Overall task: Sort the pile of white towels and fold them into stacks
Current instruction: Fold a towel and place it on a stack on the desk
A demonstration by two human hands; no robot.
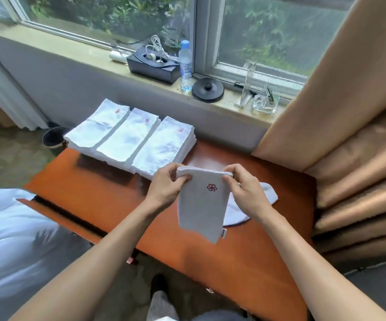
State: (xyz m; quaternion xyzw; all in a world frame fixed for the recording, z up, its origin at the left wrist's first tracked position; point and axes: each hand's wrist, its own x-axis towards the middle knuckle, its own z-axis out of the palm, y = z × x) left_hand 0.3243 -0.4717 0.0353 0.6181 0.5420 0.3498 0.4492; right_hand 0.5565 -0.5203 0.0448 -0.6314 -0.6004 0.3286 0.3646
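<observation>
The left hand (166, 184) and the right hand (245, 188) each pinch a top corner of a folded white towel (202, 205) with closed fingers (182, 179). It hangs just above the orange desk (108, 195). Three stacks of folded towels (131, 137) sit side by side at the far edge of the desk, and another white towel (267, 193) lies flat under the right hand.

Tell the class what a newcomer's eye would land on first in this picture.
First, the white towel with a red flower emblem, held up by its top corners in the left hand and right hand above the orange table. Next, three stacks of folded towels in a row at the table's far edge.
</observation>
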